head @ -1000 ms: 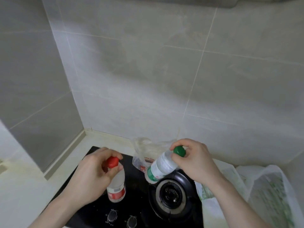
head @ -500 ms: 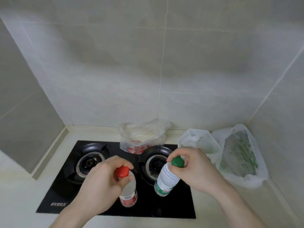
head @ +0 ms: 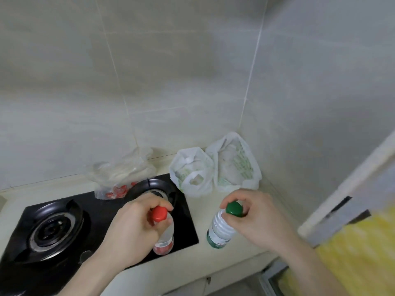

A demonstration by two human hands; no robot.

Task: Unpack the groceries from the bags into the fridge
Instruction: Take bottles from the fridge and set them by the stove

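Observation:
My left hand grips a clear bottle with a red cap and red label by its neck, over the right edge of the black gas hob. My right hand holds a clear bottle with a green cap and green label by its neck, above the cream countertop. Both bottles hang roughly upright. Behind them lie a clear bag with red print on the hob's back edge and two white bags with green print in the corner.
Tiled walls close in behind and on the right. A pale door or frame edge slants in at the right, with a blurred yellow surface below it. The counter's front edge runs below my hands.
The view has swung to the right. Both hands have carried their bottles rightward, the green-capped one from over the hob to over the countertop. The right-hand frame and yellow surface have come into view.

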